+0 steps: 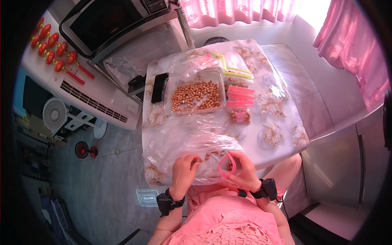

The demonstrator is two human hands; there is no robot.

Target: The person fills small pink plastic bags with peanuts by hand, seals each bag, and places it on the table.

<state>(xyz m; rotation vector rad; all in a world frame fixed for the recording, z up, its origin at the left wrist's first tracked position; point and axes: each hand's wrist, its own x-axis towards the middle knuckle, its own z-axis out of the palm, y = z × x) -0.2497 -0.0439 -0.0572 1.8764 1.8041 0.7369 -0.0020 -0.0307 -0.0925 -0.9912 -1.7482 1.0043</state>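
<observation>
My left hand (184, 171) is closed in a pinch at the table's near edge, with a small round brown nut (199, 160) at its fingertips. My right hand (244, 172) grips a small clear bag (221, 166) by its pink rim. The bag's mouth is spread open, and a few brown nuts (229, 166) show inside it. Between my hands, several loose nuts (208, 156) lie on a crumpled clear plastic sheet (188, 136). Farther back, a clear plastic tub (223, 87) holds many more of these nuts.
Right of the tub sit a filled pink-topped bag (240, 116), pink packets (241, 94) and yellow-edged zip bags (239, 73). A black phone (159, 87) lies left of the tub. A flowered cloth (271, 102) covers the table. A microwave (106, 26) stands behind at left.
</observation>
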